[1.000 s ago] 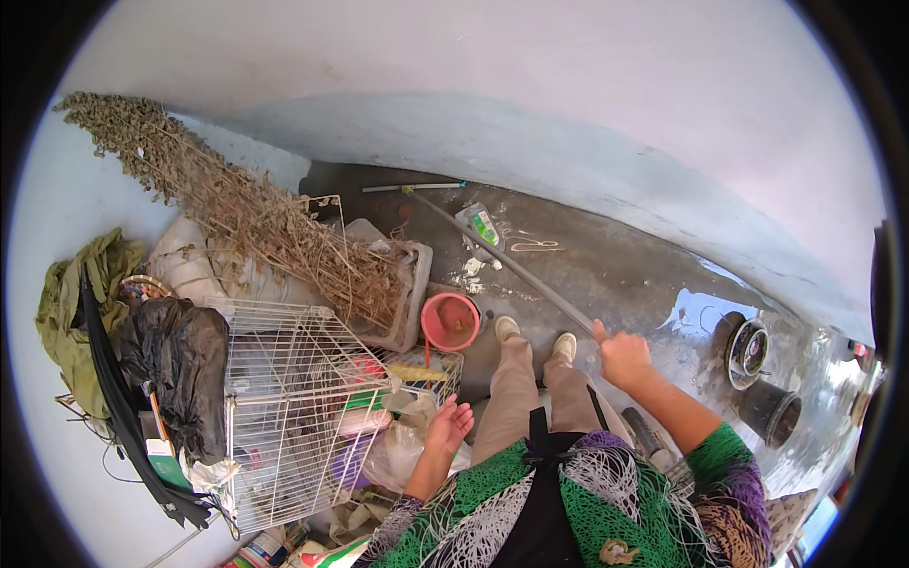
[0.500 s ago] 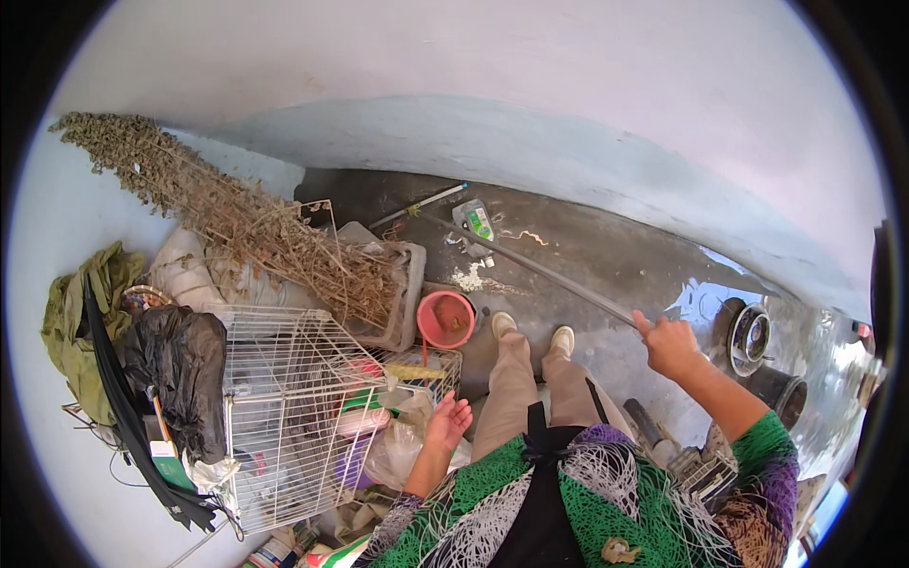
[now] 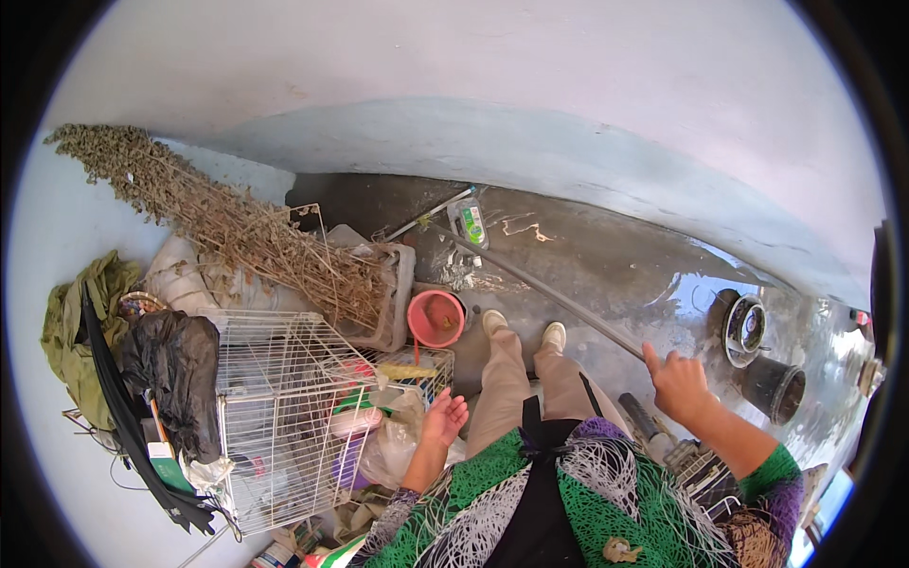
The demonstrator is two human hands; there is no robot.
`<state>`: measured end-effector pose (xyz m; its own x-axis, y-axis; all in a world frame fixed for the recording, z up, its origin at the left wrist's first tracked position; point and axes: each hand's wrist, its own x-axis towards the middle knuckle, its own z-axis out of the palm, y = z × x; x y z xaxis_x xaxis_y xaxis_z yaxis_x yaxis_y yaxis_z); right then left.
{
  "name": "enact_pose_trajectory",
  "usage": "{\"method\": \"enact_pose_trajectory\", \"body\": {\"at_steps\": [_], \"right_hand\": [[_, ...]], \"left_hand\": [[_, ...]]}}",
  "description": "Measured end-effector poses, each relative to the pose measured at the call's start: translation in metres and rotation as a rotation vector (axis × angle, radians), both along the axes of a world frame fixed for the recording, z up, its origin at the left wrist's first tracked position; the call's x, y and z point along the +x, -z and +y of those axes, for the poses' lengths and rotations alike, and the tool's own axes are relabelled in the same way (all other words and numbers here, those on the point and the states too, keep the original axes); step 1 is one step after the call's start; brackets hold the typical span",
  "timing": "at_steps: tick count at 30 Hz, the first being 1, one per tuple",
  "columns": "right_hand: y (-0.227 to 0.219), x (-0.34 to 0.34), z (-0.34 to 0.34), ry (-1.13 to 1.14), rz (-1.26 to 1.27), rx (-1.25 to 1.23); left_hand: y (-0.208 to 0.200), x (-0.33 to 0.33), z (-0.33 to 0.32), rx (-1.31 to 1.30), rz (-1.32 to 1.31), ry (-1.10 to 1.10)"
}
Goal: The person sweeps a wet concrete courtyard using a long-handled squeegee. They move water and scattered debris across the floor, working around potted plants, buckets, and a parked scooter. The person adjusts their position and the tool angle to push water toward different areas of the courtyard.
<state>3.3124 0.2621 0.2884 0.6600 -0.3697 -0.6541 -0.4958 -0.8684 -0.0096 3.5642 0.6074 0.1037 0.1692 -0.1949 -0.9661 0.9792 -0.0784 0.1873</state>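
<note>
right hand (image 3: 677, 383) has drifted right and lower along the long thin grey pole (image 3: 530, 279), fingers closed around its near end; far tip rests on the wet concrete floor (image 3: 606, 256). left hand (image 3: 445, 417) open, empty, beside the white wire cage (image 3: 284, 407).

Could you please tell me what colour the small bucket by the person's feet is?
The bucket is red, seen best in the head view.

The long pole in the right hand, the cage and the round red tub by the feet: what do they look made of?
Long pole: grey, dull, thin and straight, probably metal or plastic pipe; unclear which. Right hand grips its near end. Cage: white-coated wire, seen in its thin open grid. Red tub: likely plastic, with even matte colour and a smooth moulded rim.
</note>
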Motion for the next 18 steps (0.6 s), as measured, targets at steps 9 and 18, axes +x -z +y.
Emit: {"method": "enact_pose_trajectory", "body": {"at_steps": [9,18], "right_hand": [[-0.027,-0.030,0.026,0.042,0.015,-0.020],[-0.058,-0.059,0.032,0.032,0.096,-0.034]], "left_hand": [[0.004,-0.004,-0.006,0.017,0.003,0.037],[0.001,-0.010,-0.019,0.033,-0.007,0.090]]}}
